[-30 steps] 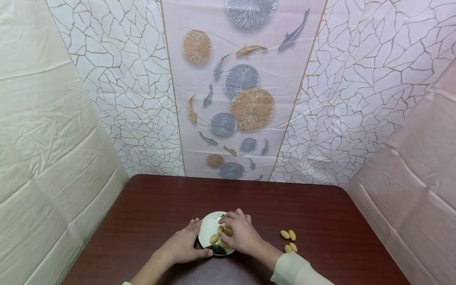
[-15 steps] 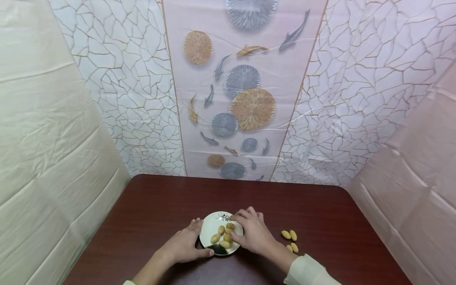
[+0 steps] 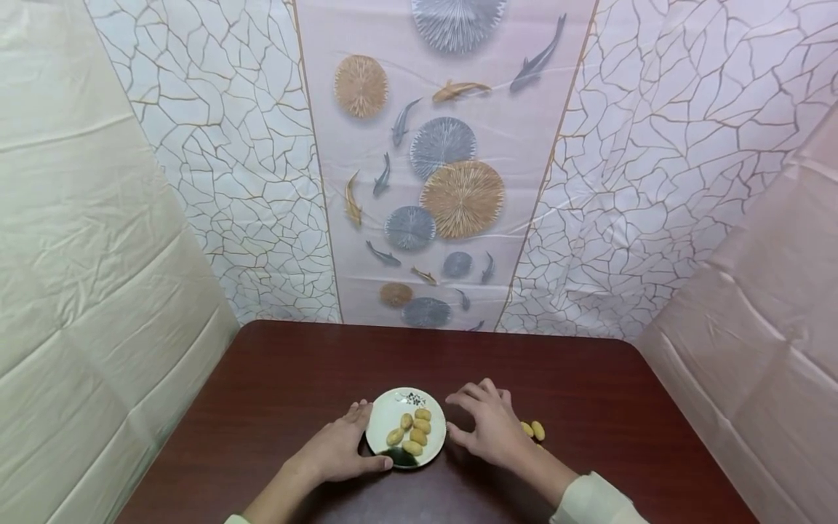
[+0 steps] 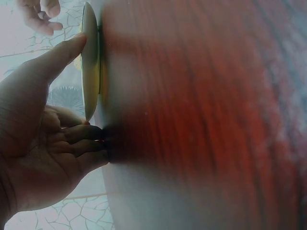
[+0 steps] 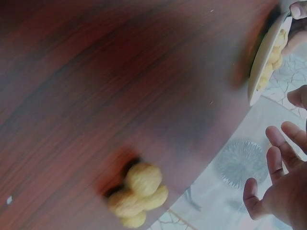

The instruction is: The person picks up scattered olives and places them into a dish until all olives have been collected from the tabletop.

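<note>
- In the head view the right hand covers part of the loose yellow pieces on the table; only two of them show clearly past its knuckles, so their full count cannot be read there.
- The right wrist view shows that same cluster blurred, as a clump of roughly four rounded lumps touching one another; what they are made of is hard to make out.
- The left wrist view is badly smeared across the table, and it sees the plate edge-on only, so its contents are hidden there.
- A dark patch on the near rim of the plate cannot be identified.
- The plate lies near the front edge of the table, between the two hands; five yellow pieces lie on its right half, touching or nearly touching each other.
- The left hand rests flat on the table against the plate's left rim, its thumb along the near rim and a fingertip touching the far edge; the fingers are nearly straight and grip nothing.
- The right hand hovers just right of the plate, apart from it, fingers spread and loosely bent, holding nothing.
- The loose pieces sit just right of the right hand, well apart from the plate.
</note>
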{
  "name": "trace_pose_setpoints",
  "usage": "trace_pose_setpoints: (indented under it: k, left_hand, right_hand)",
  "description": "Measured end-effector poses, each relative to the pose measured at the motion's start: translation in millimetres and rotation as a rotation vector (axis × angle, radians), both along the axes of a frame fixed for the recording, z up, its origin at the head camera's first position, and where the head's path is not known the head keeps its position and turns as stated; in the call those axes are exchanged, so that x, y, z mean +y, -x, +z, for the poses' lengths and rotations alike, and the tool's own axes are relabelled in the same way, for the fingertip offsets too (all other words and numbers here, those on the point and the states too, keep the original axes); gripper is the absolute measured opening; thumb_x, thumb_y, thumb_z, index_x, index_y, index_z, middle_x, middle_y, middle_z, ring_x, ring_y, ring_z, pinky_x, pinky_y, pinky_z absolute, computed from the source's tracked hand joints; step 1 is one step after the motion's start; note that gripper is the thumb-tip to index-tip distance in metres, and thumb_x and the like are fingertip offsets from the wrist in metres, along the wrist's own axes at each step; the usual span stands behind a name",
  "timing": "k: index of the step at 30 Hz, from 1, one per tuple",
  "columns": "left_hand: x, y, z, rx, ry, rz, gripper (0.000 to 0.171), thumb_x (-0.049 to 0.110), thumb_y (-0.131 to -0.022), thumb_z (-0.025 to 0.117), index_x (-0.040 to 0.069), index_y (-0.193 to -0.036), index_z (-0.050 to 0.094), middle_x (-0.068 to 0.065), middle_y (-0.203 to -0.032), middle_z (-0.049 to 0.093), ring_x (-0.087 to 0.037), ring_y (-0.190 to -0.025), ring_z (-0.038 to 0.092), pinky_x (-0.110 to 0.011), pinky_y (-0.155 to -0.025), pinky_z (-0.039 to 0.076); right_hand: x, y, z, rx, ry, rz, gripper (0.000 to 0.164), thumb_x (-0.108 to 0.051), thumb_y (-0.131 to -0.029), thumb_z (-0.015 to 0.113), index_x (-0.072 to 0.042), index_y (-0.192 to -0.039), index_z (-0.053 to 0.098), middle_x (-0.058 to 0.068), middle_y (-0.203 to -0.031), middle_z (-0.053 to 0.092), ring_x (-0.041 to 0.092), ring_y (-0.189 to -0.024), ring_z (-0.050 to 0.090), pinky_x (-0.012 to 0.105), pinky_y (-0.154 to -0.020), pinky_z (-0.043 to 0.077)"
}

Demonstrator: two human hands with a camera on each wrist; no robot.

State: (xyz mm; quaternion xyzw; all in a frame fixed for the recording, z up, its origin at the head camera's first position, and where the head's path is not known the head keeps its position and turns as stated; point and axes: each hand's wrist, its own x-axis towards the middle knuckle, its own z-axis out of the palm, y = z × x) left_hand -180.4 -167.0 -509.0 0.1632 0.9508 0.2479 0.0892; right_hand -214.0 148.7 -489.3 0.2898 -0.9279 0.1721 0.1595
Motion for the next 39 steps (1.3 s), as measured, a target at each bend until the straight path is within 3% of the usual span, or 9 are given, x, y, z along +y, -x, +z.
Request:
trace_pose_setpoints:
  k: [14, 39]
  left_hand:
    - [0.1, 2.2, -1.0, -0.003, -0.006, -0.001, 0.120, 0.068, -0.089, 0.083, -0.007, -0.169, 0.034, -0.031, -0.176, 0.035, -0.046, -0.166, 0.035, -0.072, -0.126, 0.041]
    - [1.1, 0.4, -1.9, 0.001, -0.001, -0.003, 0.119, 0.067, -0.089, 0.082, -0.008, -0.168, 0.035, -0.031, -0.176, 0.035, -0.046, -0.166, 0.036, -0.072, -0.125, 0.042]
  right_hand:
    - [35.3, -6.5, -0.9, 0.078, -0.044, -0.054, 0.036, -0.028, -0.083, 0.095, -0.021, -0.115, 0.082, -0.008, -0.110, 0.074, 0.014, -0.100, 0.055, 0.050, -0.084, 0.046]
    - [85.0, -22.2, -11.8, 0.019, -0.113, -0.144, 0.028, -0.030, -0.083, 0.096, -0.022, -0.105, 0.082, -0.011, -0.102, 0.069, 0.009, -0.095, 0.049, 0.052, -0.083, 0.046]
